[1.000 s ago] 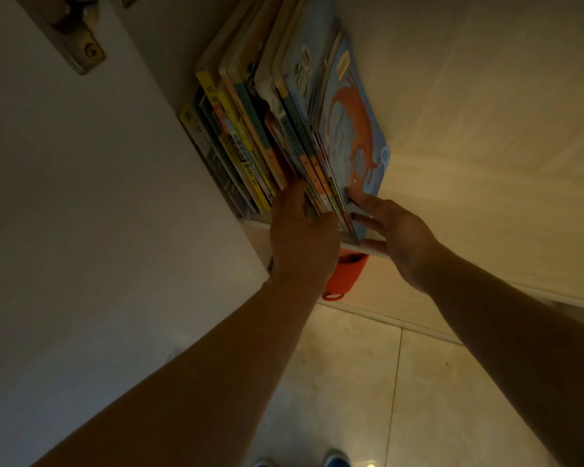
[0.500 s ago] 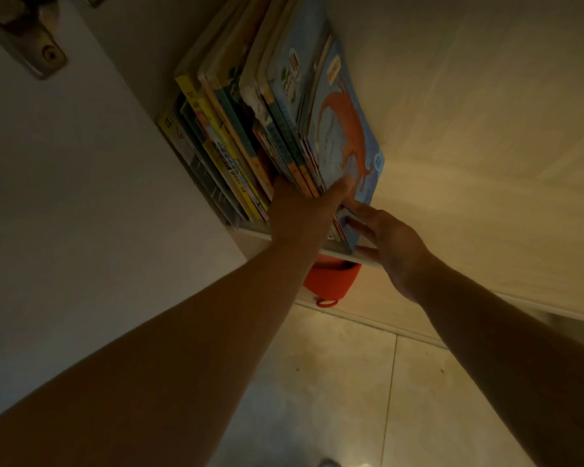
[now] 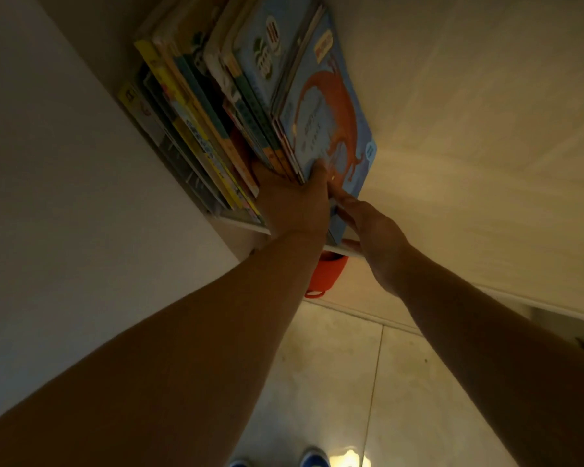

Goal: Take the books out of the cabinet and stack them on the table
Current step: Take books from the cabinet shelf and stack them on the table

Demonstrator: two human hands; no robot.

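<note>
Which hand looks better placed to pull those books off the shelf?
Probably the left hand: its thumb wraps the blue book with its neighbours. The right hand only touches that cover.

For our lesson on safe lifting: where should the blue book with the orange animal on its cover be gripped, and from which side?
Probably grip the blue book at its lower near corner, from the open right side. It stands at the row's right end, cover exposed, other books packed against its left. The right hand already touches that corner; the left hand clasps the neighbouring spines.
</note>
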